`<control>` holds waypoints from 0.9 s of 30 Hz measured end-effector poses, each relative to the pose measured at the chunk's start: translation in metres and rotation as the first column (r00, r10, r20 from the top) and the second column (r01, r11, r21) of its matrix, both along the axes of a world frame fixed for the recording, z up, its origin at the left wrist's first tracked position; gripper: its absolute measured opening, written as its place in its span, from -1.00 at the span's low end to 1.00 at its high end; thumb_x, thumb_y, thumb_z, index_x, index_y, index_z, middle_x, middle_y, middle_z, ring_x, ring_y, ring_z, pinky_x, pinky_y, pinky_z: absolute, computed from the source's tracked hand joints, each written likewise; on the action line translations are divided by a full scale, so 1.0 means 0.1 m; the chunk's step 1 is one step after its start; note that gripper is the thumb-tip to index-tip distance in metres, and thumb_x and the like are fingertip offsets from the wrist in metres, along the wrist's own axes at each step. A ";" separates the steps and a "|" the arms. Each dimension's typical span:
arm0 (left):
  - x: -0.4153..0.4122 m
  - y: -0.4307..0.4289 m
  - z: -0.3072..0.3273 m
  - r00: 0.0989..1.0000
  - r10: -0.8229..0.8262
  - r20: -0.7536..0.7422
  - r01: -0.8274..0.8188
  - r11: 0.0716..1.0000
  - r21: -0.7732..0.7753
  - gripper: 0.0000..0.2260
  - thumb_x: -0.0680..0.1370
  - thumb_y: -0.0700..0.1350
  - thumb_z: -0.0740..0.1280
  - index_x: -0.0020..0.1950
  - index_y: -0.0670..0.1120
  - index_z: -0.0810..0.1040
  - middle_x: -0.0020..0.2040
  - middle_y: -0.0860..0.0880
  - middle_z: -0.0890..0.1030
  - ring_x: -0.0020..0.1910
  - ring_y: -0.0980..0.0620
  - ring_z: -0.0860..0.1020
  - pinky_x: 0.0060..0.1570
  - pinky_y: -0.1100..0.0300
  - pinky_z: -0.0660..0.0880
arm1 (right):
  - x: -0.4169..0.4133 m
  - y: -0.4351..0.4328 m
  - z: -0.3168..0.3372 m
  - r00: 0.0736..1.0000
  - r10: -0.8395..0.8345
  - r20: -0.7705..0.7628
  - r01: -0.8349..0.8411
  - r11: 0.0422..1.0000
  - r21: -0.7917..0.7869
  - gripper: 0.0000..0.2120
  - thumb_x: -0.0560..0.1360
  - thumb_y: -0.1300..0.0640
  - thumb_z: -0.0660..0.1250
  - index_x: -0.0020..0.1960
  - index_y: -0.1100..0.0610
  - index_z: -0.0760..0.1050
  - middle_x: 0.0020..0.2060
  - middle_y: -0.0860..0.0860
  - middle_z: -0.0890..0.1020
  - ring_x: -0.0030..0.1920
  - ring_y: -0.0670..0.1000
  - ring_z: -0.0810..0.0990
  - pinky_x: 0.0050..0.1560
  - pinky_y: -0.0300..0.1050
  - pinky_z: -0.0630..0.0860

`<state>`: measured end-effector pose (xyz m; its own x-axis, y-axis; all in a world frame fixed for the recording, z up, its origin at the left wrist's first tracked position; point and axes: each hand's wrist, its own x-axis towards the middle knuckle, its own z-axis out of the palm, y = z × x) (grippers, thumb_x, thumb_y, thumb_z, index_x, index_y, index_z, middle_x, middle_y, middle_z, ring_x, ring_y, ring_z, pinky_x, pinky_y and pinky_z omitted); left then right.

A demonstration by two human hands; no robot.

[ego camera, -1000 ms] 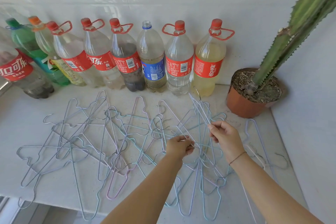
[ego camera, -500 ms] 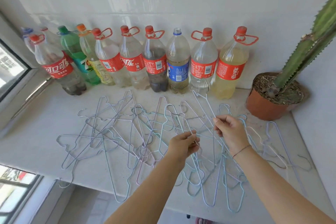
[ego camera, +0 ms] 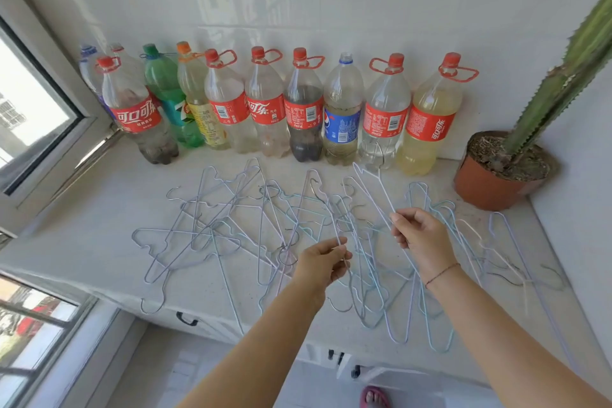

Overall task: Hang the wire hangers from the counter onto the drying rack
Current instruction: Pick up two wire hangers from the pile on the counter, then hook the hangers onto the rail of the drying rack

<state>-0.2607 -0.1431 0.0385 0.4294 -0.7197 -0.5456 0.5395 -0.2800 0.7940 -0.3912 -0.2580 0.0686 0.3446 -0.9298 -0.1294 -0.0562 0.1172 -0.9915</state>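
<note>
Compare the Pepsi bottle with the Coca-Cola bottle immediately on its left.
The Pepsi bottle has a blue label and no carry handle; the Coca-Cola bottle has a red label and red handle. The Pepsi bottle holds yellowish liquid, the Coca-Cola bottle dark liquid. Both stand upright.

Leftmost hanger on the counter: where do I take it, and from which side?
Take the leftmost hanger by its hook, coming from the counter's front edge: the hook points that way and seems to overhang it, while other hangers cross its shoulders.
</note>
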 end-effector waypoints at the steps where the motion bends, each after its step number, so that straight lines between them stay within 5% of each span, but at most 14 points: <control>1: 0.04 0.04 0.03 1.000 -0.002 0.019 0.002 1.000 -0.004 -0.85 0.57 -0.28 0.26 0.06 -0.13 0.58 -0.26 -0.07 0.60 -0.40 0.13 0.53 -0.37 0.37 0.49 | 0.03 0.04 0.02 1.000 0.008 -0.003 -0.008 1.000 -0.003 -0.91 0.50 0.30 0.30 -0.17 0.19 0.51 -0.41 0.13 0.50 -0.52 -0.15 0.42 -0.49 -0.35 0.37; 10: 0.45 0.51 0.29 0.984 0.095 0.151 -0.085 0.994 -0.073 -0.81 0.54 -0.29 0.29 0.13 -0.19 0.59 -0.27 -0.05 0.62 -0.38 0.13 0.57 -0.32 0.36 0.51 | 0.49 0.43 0.18 0.989 0.147 0.006 -0.146 0.987 -0.067 -0.91 0.50 0.32 0.29 -0.17 0.22 0.52 -0.42 0.09 0.49 -0.51 -0.19 0.42 -0.44 -0.36 0.39; 16: 0.61 1.18 0.47 0.937 0.294 0.190 -0.282 0.955 -0.087 -0.83 0.55 -0.30 0.29 0.08 -0.16 0.60 -0.26 -0.04 0.62 -0.34 0.10 0.58 -0.19 0.30 0.56 | 0.88 0.77 0.23 0.944 0.323 -0.074 -0.330 0.932 -0.150 -0.96 0.48 0.23 0.34 -0.12 0.19 0.56 -0.44 -0.09 0.48 -0.50 -0.25 0.42 -0.35 -0.42 0.34; 23: 0.47 2.15 0.65 0.776 0.568 0.274 -0.574 0.816 -0.067 -0.80 0.55 -0.26 0.30 0.15 -0.17 0.59 -0.24 -0.01 0.63 -0.28 0.08 0.57 -0.24 0.32 0.52 | 1.22 1.46 0.34 0.789 0.614 -0.008 -0.612 0.785 -0.090 -0.96 0.49 0.25 0.33 -0.09 0.20 0.55 -0.41 -0.01 0.47 -0.52 -0.24 0.41 -0.41 -0.45 0.36; 27: 0.10 2.75 0.74 0.629 0.716 0.302 -0.736 0.674 -0.065 -0.82 0.55 -0.27 0.29 0.11 -0.15 0.60 -0.24 -0.03 0.61 -0.37 0.15 0.55 -0.44 0.42 0.44 | 1.23 1.98 0.37 0.643 0.766 0.024 -0.764 0.643 -0.061 -0.96 0.49 0.28 0.32 -0.13 0.20 0.53 -0.43 0.00 0.46 -0.54 -0.23 0.38 -0.44 -0.43 0.34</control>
<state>-0.2503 0.1322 0.1126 0.9363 -0.0789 -0.3423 0.3469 0.0538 0.9364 -0.2680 -0.0600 0.1052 0.9396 -0.3364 -0.0639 -0.0636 0.0117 -0.9979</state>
